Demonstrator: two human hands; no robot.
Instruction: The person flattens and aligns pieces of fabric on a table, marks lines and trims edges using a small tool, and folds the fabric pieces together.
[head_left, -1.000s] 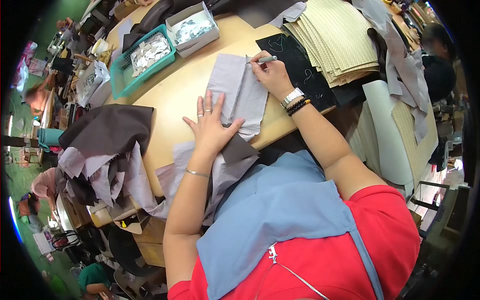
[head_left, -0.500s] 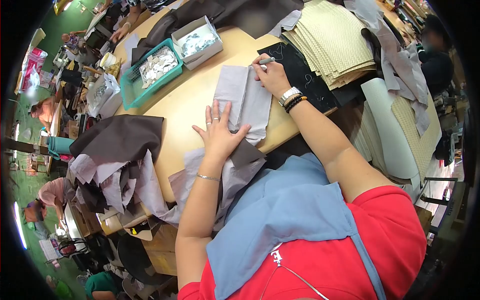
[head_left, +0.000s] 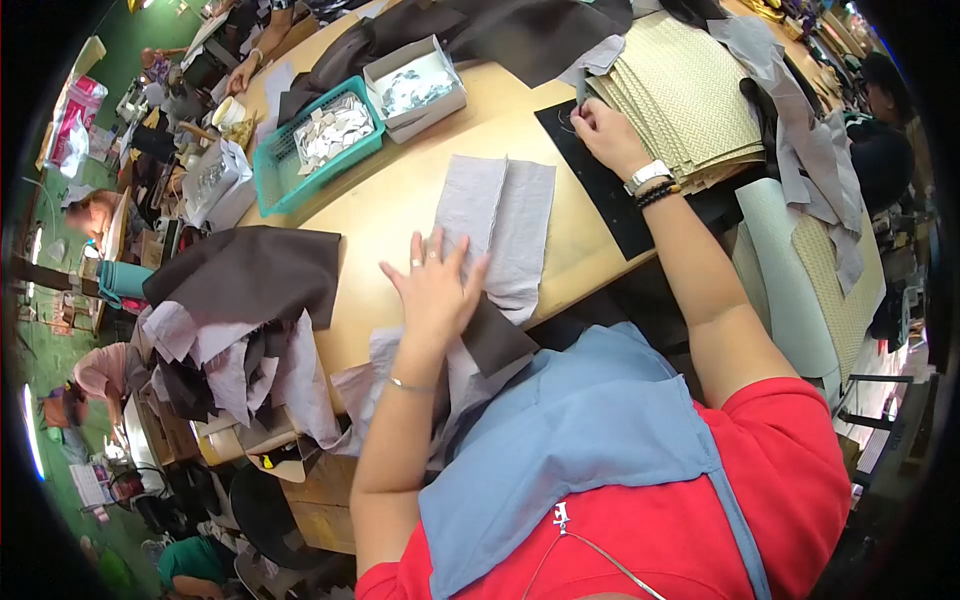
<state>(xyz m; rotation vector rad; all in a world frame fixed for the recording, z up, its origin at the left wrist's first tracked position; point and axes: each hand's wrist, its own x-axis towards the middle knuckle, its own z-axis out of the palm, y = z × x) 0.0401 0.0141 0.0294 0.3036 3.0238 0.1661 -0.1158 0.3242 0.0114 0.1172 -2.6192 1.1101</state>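
My left hand (head_left: 437,290), slightly blurred, has its fingers spread over the lower left part of a folded pale lilac-grey fabric piece (head_left: 520,210). A dark brown piece (head_left: 495,335) lies under and beside the wrist, with more pale fabric hanging off the table edge. My right hand (head_left: 608,138) is closed over the black mat (head_left: 610,205), beside the stack of woven cream sheets (head_left: 680,90). A narrow grey pen (head_left: 581,92) shows at its fingertips, partly hidden.
A teal basket (head_left: 265,175) of small pale pieces and a white box (head_left: 445,105) stand at the back. Dark brown fabric (head_left: 250,270) drapes off the left. Rolled sheets (head_left: 790,270) lie at right. A co-worker's hand (head_left: 243,75) shows far left.
My right hand has moved up and right with the pen, off the fabric to above the black mat. My left hand has shifted slightly down, relative to the fabric.
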